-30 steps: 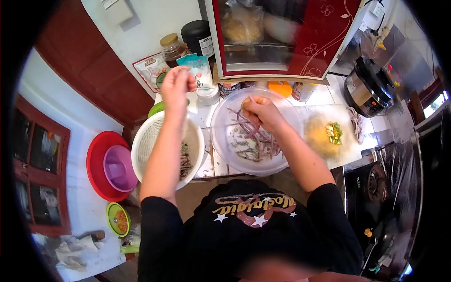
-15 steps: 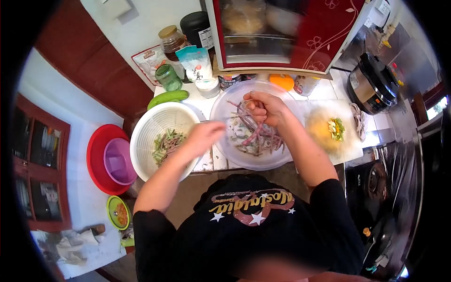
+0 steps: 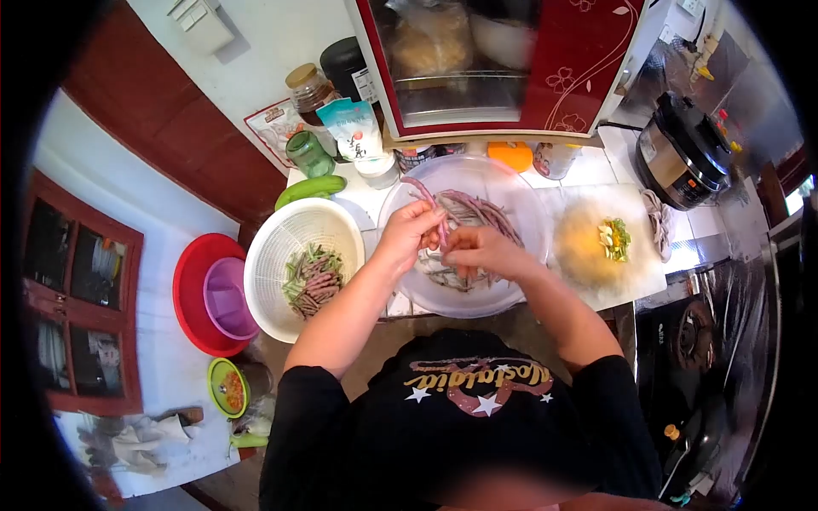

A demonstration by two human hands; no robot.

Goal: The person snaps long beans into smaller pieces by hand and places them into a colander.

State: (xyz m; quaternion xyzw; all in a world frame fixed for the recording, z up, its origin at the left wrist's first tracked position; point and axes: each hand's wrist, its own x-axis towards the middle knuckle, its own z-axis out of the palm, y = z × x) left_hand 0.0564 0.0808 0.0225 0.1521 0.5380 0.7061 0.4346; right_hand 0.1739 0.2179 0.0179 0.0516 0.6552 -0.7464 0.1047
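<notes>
Over the translucent plastic basin (image 3: 532, 277), my left hand (image 3: 407, 237) pinches a long purple bean (image 3: 423, 189), one end of which sticks up past the fingers. My right hand (image 3: 486, 253) is closed close beside it, its fingertips at the lower part of the same bean. Inside the basin lie more long purple beans (image 3: 498, 220), partly hidden under my hands. To the left stands a white colander (image 3: 264, 294) with short snapped pieces of green and purple bean (image 3: 317, 283) in it.
A cutting board (image 3: 588, 281) with chopped garlic and green pieces (image 3: 613, 238) lies right of the basin, with a pressure cooker (image 3: 684, 153) behind. A red-doored cabinet (image 3: 571, 77) overhangs the back. Jars and a green gourd (image 3: 311, 192) stand back left; red basin (image 3: 192, 302) left.
My left hand has moved from the colander's edge over to the basin and now grips the bean. My right hand has come down lower in the basin. The view has shifted slightly.
</notes>
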